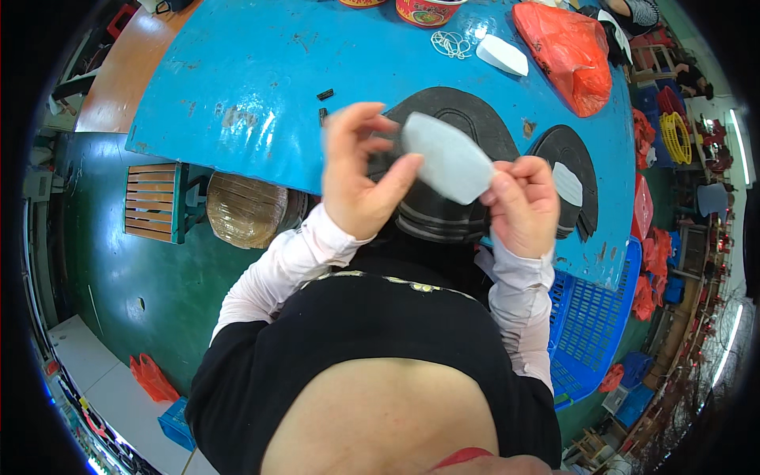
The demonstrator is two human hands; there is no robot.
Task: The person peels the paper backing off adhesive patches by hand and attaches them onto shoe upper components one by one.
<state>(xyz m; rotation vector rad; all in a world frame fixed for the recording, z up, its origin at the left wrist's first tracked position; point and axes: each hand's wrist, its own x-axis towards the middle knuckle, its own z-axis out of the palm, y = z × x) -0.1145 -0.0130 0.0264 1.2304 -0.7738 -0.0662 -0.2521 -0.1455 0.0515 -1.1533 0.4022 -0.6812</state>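
A thin whitish, barrel-shaped piece (447, 158) is held up in front of me, tilted, over a stack of black flat rubber-like pieces (479, 111). My right hand (524, 202) pinches its lower right edge between thumb and fingers. At its other end, my left hand (356, 170) has its fingers apart, the thumb tip overlapping the piece's edge; whether it touches cannot be told. To the right lies a second stack of black rounded pieces (582, 150), with a similar white piece (568, 184) on top.
On the blue table (237, 79) are small black bits (325, 94), pale rubber bands (450, 44), white pieces (503, 55), a red plastic bag (566, 59) and a printed tub (427, 11). A blue crate (590, 340) stands at lower right, a taped stool (245, 210) under the left edge.
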